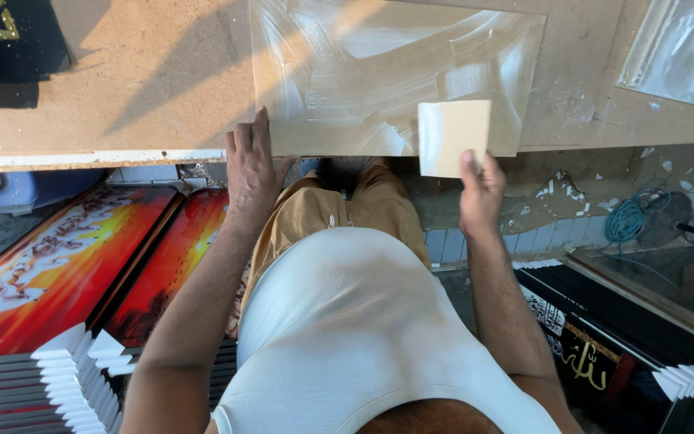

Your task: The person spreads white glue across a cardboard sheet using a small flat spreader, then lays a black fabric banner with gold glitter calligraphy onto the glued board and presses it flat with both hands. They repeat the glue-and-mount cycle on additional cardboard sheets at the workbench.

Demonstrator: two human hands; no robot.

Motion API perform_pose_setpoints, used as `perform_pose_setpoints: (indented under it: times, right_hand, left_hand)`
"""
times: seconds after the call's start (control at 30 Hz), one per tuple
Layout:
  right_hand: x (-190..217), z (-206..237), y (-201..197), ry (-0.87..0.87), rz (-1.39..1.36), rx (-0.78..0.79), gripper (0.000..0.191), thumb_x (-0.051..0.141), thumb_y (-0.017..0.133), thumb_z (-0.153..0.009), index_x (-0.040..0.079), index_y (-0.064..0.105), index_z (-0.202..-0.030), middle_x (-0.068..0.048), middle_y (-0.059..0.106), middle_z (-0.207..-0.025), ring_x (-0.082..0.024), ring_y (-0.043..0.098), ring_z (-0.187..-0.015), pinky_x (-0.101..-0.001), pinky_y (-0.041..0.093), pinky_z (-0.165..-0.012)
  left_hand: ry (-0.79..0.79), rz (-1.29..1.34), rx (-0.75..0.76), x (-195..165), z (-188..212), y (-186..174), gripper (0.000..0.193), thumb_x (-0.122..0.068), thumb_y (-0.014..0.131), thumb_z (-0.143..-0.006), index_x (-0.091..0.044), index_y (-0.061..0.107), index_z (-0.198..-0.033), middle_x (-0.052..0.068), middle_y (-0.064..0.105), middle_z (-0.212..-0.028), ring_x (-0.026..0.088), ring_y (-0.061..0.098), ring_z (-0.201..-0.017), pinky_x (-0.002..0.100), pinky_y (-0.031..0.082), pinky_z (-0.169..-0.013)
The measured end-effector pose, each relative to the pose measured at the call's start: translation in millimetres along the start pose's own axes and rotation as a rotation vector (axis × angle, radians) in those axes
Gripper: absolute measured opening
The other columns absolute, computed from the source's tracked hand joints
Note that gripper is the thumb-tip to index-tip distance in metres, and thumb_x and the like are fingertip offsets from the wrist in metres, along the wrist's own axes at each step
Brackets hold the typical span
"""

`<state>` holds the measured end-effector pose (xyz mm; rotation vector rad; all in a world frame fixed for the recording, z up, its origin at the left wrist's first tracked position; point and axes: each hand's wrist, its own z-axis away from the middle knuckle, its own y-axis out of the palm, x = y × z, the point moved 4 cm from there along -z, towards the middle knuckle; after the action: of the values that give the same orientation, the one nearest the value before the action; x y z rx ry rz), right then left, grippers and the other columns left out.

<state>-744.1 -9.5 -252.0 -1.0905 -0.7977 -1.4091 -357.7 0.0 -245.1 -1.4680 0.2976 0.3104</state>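
A brown board [339, 48] smeared with streaks of white paste lies on the workbench [138, 88] in front of me. My left hand [252, 169] rests flat on the board's near left corner, fingers spread. My right hand [479, 193] pinches a small pale square card [453, 137] by its lower edge, held upright against the board's near right edge. Below are my tan trousers and white shirt.
Red-orange framed pictures [58, 265] lean on the floor at the left, with stacked frames with white corner guards [74, 378] beneath. Dark frames [604, 337] lie at the right. A coiled teal cable [628, 219] sits on the floor. A clear plastic bag [684, 48] is at top right.
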Motion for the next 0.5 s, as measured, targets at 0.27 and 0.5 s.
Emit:
perform_pose_setpoints:
  times: [0.27, 0.5]
  right_hand:
    - [-18.4, -29.6, -86.5, 0.096, -0.245, -0.28, 0.046, 0.033, 0.059, -0.106, 0.003, 0.055, -0.14, -0.01, 0.066, -0.132, -0.019, 0.062, -0.123, -0.0393, 0.046, -0.112]
    - [-16.2, -40.9, -115.0, 0.167, -0.313, -0.252, 0.043, 0.031, 0.059, -0.107, 0.006, 0.057, -0.141, -0.006, 0.067, -0.127, -0.016, 0.063, -0.115, -0.0367, 0.051, -0.098]
  left_hand:
    - [0.118, 0.117, -0.216, -12.5, 5.5, -8.3, 0.101, -0.04, 0.091, -0.081, 0.005, 0.033, -0.151, 0.024, 0.048, -0.132, 0.036, 0.049, -0.123, 0.053, 0.047, -0.106]
    - [-0.194, 0.354, -0.257, 19.2, 2.3, -10.8, 0.092, -0.036, 0.085, -0.099, 0.001, 0.03, -0.162, 0.027, 0.039, -0.149, 0.033, 0.052, -0.117, 0.051, 0.054, -0.103]
